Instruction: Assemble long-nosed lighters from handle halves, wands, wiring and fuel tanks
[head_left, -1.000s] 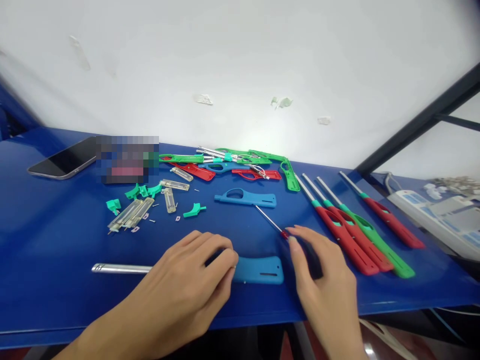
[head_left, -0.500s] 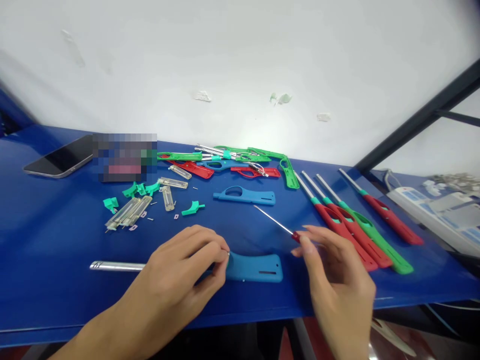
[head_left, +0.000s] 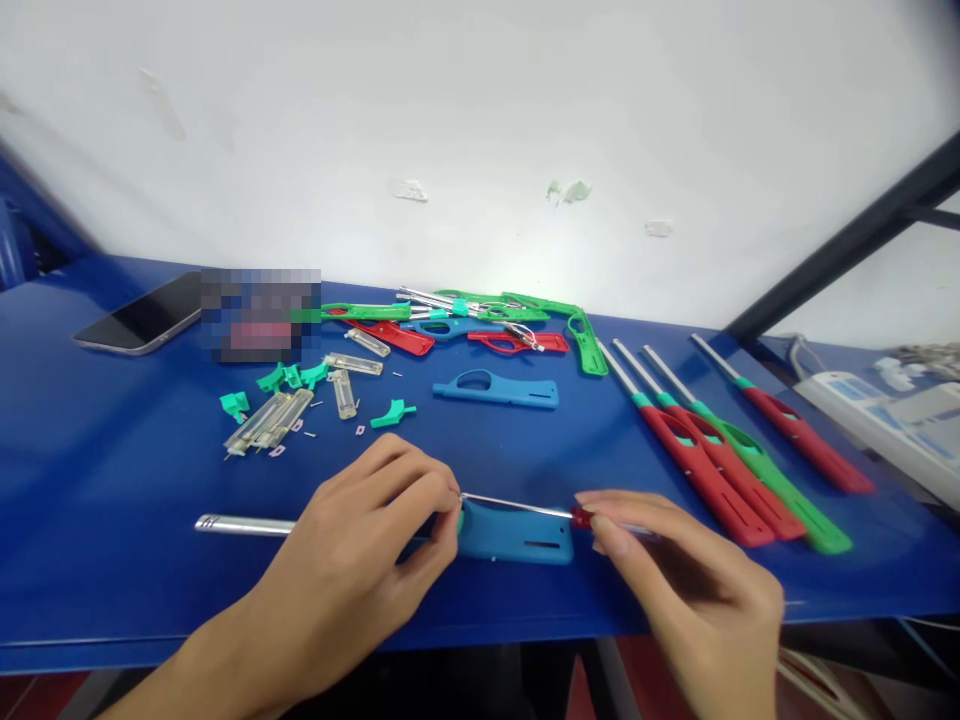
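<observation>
My left hand (head_left: 375, 540) is closed in a pinch, with a tiny shiny piece that looks like a small screw (head_left: 460, 496) at its fingertips. My right hand (head_left: 690, 580) holds a screwdriver (head_left: 517, 506) by its red handle, the thin shaft pointing left and its tip at my left fingertips. Beneath my left hand lies a blue gas lighter (head_left: 517, 535), its metal tube (head_left: 244, 525) reaching out to the left. The hand hides the lighter's middle. Behind it is a separate blue lighter shell half (head_left: 499, 390).
Several red and green lighters (head_left: 697, 465) lie at the right. Clear fuel tanks (head_left: 268, 422) and green triggers (head_left: 392, 413) are scattered at the left. Loose shells and tubes (head_left: 465, 315) lie along the wall. A phone (head_left: 142, 312) is at the far left, a white power strip (head_left: 885, 410) at the right.
The screwdriver has swung down and left, so its tip now meets the left fingertips. My right hand has turned and lowered slightly; my left keeps its pinch. The view has shifted a little.
</observation>
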